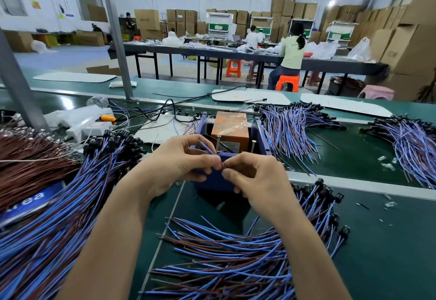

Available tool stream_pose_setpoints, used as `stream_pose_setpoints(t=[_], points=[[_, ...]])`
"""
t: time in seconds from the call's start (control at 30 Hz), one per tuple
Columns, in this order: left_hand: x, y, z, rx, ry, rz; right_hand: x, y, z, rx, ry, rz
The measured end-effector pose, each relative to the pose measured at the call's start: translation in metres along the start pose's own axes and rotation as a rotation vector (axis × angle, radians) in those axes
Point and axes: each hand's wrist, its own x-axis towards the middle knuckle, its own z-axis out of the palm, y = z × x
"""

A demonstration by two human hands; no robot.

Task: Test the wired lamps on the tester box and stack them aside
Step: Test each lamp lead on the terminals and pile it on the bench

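Item: one wired lamp, only its blue lead showing, held just in front of the blue tester box at mid green desk. The left hand has its fingers clamped on the lead; the right hand pinches the wire ends between thumb and forefinger, fingertips of both hands meeting. Further stock: left heap, near heap and far heap of wired lamps; an orange block stands inside the box.

Left grip: fingers curled, pinching a blue wire.
Right grip: fingertips meet the left's, pinching there.
Tester box: blue, just behind both grips; orange block inside.
Counter: green, heaped with wired lamps.
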Motion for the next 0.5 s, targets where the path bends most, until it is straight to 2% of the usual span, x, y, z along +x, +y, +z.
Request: stream_pose_setpoints(t=[0.1, 0.27, 0.5], points=[[0.004, -0.003, 0.003, -0.098, 0.114, -0.043, 0.002, 0.008, 0.002, 0.029, 0.051, 0.053], [0.007, -0.006, 0.017, -0.156, 0.033, -0.047, 0.003, 0.012, 0.006, 0.079, 0.113, 0.062], [0.015, -0.015, 0.027, -0.199, 0.111, -0.074, 0.005, 0.019, 0.003, 0.119, 0.257, 0.171]])
